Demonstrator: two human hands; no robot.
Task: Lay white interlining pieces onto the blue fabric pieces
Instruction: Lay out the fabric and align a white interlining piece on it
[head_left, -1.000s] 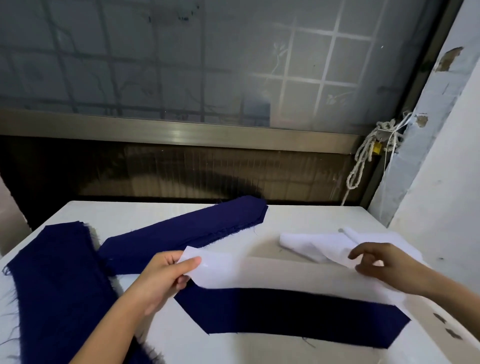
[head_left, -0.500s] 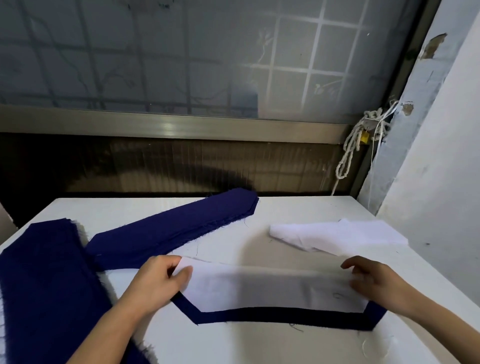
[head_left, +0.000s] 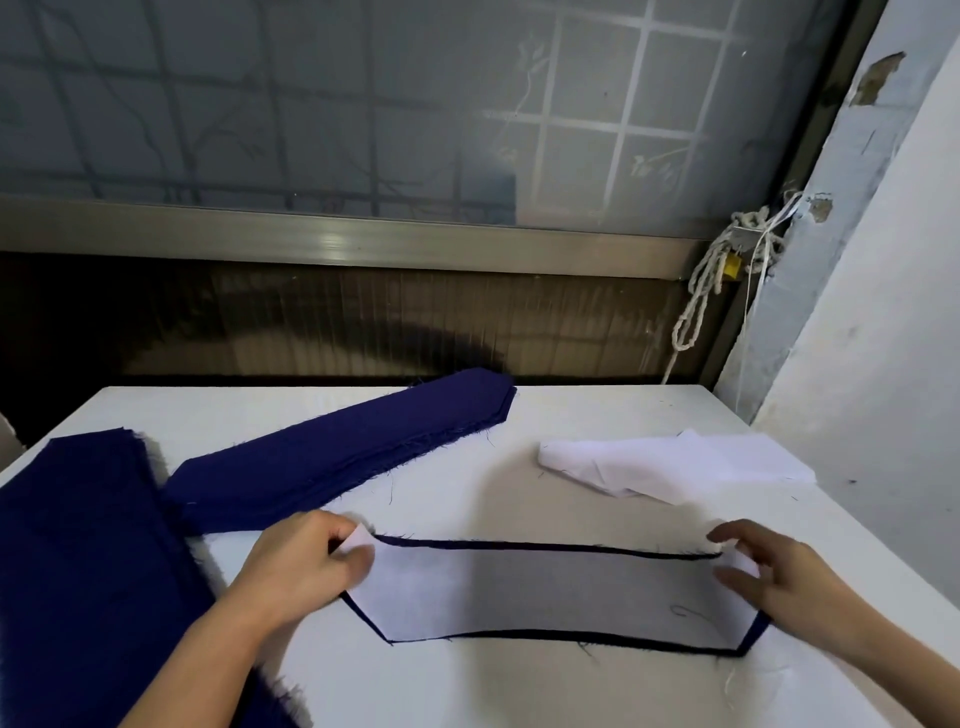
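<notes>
Now the white piece spans the blue piece along the tabletop's near edge; your left hand pinches one end, your right hand hovers spread-fingered at the other.

- One view only, worn on the person's head; it looks forward and down across a white table, with a wide lens that bows the straight lines near the borders
- It faces a frosted window beyond the table's far edge; a pale wall closes the right side
- It sits close over the work; both forearms enter from the bottom edge, the left hand and the right hand low in the frame, the white interlining piece between them
- The table's far edge shows whole; its near edge falls below the frame; the left border crops a blue fabric stack
</notes>
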